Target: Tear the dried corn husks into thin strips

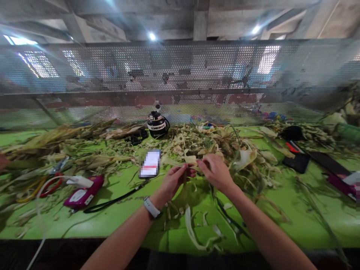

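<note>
My left hand [174,182], with a white-banded watch [152,207] at its wrist, pinches a pale, husk-like leaf strip [191,160] above the green table [123,221]. Close by on the right, the fingers of my right hand [217,173] are closed on the same strip. Part of the strip is hidden behind my fingertips. Beyond my hands lies a heap of pale and greenish leaf scraps [222,140]. Curled peelings [192,228] are scattered on the table between my forearms.
To the left lie a lit phone [150,164] with a black strap, a magenta power bank [84,193] with a white cable, and red-handled scissors [52,185]. A black "ENERGY" jar [156,124] stands before the perforated metal screen [180,67]. Another phone [297,161] lies right.
</note>
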### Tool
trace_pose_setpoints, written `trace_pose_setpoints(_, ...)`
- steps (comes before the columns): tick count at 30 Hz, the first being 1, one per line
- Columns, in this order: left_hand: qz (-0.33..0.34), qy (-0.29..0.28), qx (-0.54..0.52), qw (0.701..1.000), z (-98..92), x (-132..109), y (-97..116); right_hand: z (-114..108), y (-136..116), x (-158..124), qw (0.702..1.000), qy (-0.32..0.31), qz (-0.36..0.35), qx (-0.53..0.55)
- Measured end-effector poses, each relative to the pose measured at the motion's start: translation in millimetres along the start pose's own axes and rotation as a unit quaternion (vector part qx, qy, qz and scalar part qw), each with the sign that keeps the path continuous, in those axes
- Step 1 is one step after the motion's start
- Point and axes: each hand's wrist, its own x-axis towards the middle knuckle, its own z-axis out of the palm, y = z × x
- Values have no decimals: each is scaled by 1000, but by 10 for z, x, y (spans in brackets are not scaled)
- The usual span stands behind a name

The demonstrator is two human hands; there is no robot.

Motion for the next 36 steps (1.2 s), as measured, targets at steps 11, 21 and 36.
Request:
trace_pose_setpoints(11,97,65,0,993,36,61,-90,277,-146,-77,981,-73,-175,-39)
trace_pose_setpoints(21,48,81,-66,993,40,34,-12,161,-48,-25,992,-41,-114,-21)
trace_pose_setpoints(36,5,-91,168,982,50,-23,-103,245,-1,28,918,-64,81,382)
